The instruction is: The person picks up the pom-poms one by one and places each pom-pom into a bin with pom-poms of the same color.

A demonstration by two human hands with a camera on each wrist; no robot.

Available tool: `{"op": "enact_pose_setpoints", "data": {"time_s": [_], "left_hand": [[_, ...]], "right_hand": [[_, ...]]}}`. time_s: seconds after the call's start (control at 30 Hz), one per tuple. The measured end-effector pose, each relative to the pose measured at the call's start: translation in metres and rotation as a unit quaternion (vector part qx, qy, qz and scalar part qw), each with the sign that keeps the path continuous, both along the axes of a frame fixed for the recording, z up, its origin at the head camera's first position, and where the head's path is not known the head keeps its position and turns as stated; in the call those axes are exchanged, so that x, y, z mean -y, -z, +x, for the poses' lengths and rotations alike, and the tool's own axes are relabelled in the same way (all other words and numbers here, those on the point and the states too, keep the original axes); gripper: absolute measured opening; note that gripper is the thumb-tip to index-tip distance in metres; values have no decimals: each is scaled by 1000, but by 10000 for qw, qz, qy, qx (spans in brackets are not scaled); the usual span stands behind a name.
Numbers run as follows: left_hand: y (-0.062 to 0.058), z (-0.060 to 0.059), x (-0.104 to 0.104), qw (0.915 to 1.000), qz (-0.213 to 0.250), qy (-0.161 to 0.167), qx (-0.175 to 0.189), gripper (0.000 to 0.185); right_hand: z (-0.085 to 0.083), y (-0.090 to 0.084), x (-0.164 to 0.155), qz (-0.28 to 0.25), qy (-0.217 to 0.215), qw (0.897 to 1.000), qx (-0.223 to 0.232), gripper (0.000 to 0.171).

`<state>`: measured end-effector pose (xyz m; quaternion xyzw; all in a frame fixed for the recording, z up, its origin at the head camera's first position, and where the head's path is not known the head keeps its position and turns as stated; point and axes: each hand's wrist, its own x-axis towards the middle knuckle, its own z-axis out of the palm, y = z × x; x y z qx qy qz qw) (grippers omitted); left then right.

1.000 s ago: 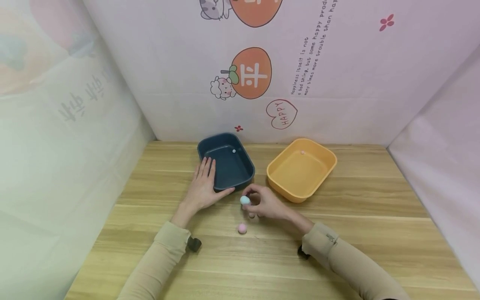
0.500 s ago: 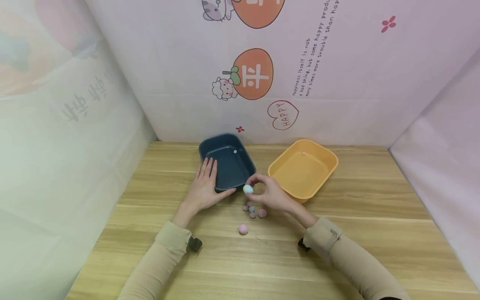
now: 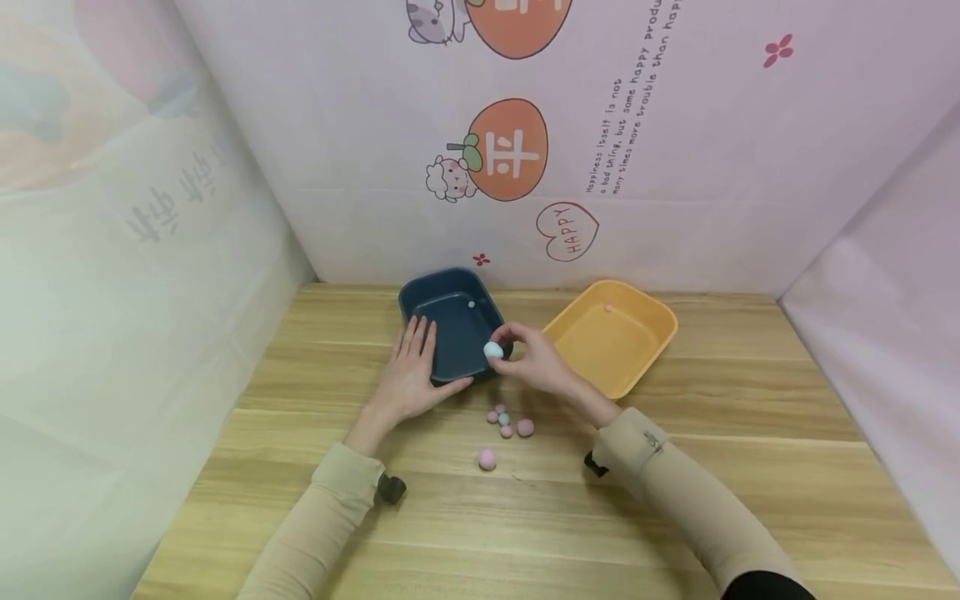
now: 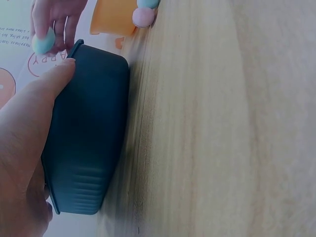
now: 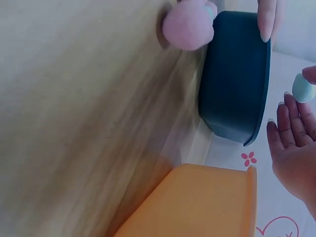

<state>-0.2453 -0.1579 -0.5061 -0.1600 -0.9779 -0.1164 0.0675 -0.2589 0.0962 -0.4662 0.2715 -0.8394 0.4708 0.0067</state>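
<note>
My right hand (image 3: 538, 362) pinches a pale mint pompom (image 3: 492, 350) between thumb and fingertips, over the near right corner of the dark blue tray (image 3: 459, 337). In the right wrist view this mint pompom (image 5: 303, 89) shows above the tray's rim level. My left hand (image 3: 405, 379) rests on that tray with fingers straight and spread over its left side, thumb along the near rim; the thumb (image 4: 61, 74) lies at the rim in the left wrist view. On the table in front lie a pink pompom (image 3: 525, 427), another pink pompom (image 3: 487, 460) and a small mint pompom (image 3: 504, 419) among several small pink ones.
To the right stands a yellow tray (image 3: 600, 354) with a small pink ball (image 3: 608, 308) inside. A small pale ball (image 3: 471, 305) sits at the back of the blue tray. Behind both trays hangs a printed white cloth (image 3: 360, 167).
My right hand has risen away from the loose pompoms with the mint pompom and moved forward over the blue tray's near corner. The left hand has stayed on the tray.
</note>
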Motion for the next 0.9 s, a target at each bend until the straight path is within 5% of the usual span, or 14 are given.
{"op": "enact_pose_setpoints", "data": {"time_s": [0.57, 0.9], "left_hand": [[-2, 1, 0, 10000, 8, -8, -53, 118], [-4, 1, -1, 10000, -53, -27, -18, 119]], "right_hand": [[-31, -2, 19, 336, 184, 9993, 43, 26], [-42, -3, 24, 114, 265, 9992, 292, 28]]}}
